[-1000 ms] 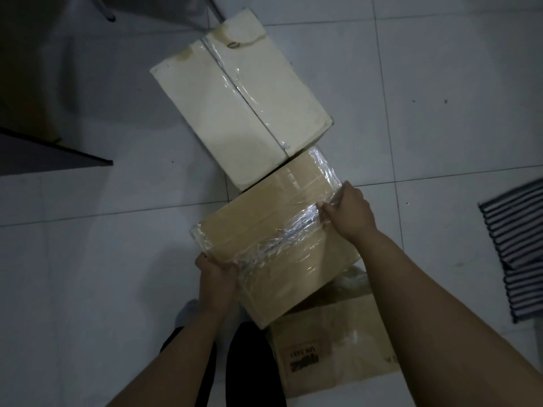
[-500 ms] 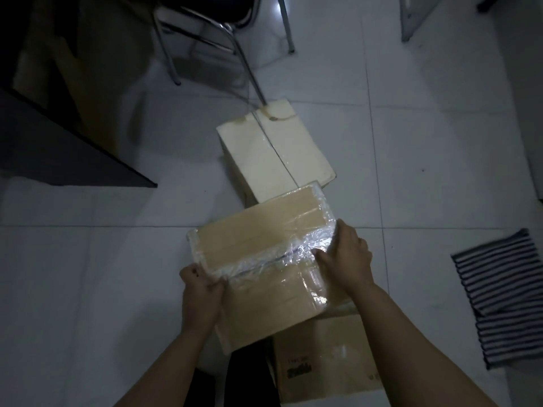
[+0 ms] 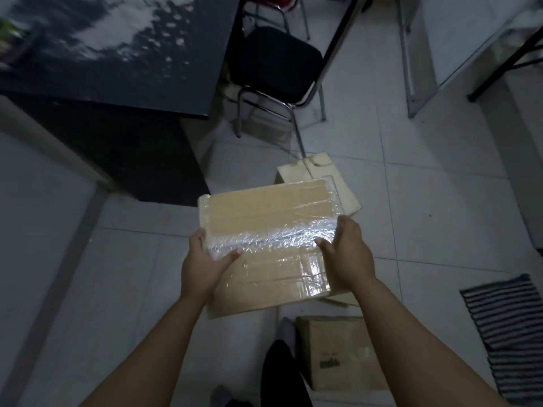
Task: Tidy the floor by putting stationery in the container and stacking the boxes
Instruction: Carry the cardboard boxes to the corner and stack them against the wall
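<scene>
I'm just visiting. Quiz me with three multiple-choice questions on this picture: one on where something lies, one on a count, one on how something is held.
1. Where is the striped mat?
A. on the floor at the right
B. on the chair
C. under the pale box

2. How many boxes show?
A. one
B. three
C. five

3. How is the wrapped box held?
A. by one hand
B. by both hands
C. by no hand

Answers:
1 A: it lies on the tiles at the right edge.
2 B: wrapped box, pale box, printed box.
3 B: left hand and right hand grip its sides.
</scene>
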`<state>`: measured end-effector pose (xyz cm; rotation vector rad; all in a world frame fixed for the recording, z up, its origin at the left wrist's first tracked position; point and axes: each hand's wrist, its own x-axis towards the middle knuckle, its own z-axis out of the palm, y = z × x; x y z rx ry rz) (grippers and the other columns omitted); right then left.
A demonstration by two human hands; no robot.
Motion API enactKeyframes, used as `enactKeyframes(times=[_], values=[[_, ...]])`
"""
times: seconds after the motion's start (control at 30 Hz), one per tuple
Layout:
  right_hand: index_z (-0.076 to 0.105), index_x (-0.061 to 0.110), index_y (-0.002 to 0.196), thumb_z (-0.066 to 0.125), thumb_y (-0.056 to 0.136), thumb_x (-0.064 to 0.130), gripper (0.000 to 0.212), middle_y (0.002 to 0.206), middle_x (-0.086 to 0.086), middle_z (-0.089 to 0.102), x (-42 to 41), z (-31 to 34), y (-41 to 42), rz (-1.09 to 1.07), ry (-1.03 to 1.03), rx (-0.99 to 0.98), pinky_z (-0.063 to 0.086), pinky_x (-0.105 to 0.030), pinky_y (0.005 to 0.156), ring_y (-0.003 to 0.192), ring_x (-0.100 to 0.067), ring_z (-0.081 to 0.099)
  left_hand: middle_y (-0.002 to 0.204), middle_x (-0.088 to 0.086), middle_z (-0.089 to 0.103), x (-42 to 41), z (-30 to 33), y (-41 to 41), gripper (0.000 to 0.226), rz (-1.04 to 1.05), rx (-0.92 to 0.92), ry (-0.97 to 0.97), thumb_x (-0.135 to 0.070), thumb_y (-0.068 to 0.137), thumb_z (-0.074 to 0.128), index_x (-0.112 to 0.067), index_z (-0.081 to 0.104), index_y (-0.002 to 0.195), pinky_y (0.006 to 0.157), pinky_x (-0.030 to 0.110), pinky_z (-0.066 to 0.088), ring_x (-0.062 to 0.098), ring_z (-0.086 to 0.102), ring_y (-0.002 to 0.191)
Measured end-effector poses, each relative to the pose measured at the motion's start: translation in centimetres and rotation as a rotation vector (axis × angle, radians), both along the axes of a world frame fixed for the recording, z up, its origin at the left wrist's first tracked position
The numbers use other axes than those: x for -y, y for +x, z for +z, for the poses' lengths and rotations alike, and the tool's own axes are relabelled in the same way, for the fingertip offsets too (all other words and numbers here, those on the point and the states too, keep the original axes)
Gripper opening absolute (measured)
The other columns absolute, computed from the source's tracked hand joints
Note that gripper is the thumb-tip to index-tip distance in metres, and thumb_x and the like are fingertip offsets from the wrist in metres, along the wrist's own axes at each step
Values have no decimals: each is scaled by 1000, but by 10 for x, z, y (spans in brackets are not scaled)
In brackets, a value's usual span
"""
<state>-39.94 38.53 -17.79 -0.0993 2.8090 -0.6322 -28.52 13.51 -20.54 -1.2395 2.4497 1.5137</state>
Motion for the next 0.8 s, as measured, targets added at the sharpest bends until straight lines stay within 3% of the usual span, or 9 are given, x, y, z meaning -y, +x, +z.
enactKeyframes(times=[0.13, 0.23, 0.37, 0.53, 0.7, 0.8], values=[[30, 19, 136, 54, 88, 49, 61, 138, -9, 38, 44, 37, 31, 112, 41, -33, 43, -35, 75, 108, -34, 55, 133, -10, 43, 33, 36, 50, 108, -34, -89, -29, -52, 52, 84, -33, 23, 140, 87, 27, 37, 15, 48, 116], [32, 17, 135, 52, 89, 50, 61, 135, -11, 39, 80, 64, 58, 193, 66, -38, 45, -38, 79, 108, -34, 55, 141, -3, 31, 60, 58, 92, 109, -71, -69, -109, -52, 56, 83, -29, 21, 142, 92, 25, 33, 16, 42, 123], [38, 13, 123, 57, 87, 49, 55, 131, -10, 41, 130, 91, 93, 237, 5, -40, 49, -42, 80, 103, -33, 57, 141, -3, 25, 98, 83, 147, 105, -29, -26, -174, -62, 59, 75, -32, 20, 143, 93, 31, 37, 20, 44, 126], [40, 14, 123, 53, 89, 48, 49, 129, -9, 44, 188, 117, 141, 378, 5, -101, 45, -32, 74, 101, -27, 57, 148, -3, 17, 139, 115, 215, 103, 49, 50, -254, -72, 64, 62, -32, 14, 145, 99, 38, 40, 26, 42, 129], [37, 20, 133, 42, 94, 50, 50, 133, -9, 42, 246, 138, 191, 562, 14, -135, 50, -37, 81, 103, -25, 56, 150, 1, 17, 172, 142, 285, 102, 185, 94, -303, -71, 67, 61, -27, 16, 147, 100, 38, 39, 28, 41, 130], [32, 21, 137, 37, 95, 51, 52, 137, -10, 37, 273, 143, 213, 624, 13, -145, 51, -37, 80, 103, -26, 56, 142, 3, 32, 183, 159, 316, 100, 279, 48, -312, -66, 61, 69, -23, 26, 141, 97, 37, 44, 24, 46, 123]])
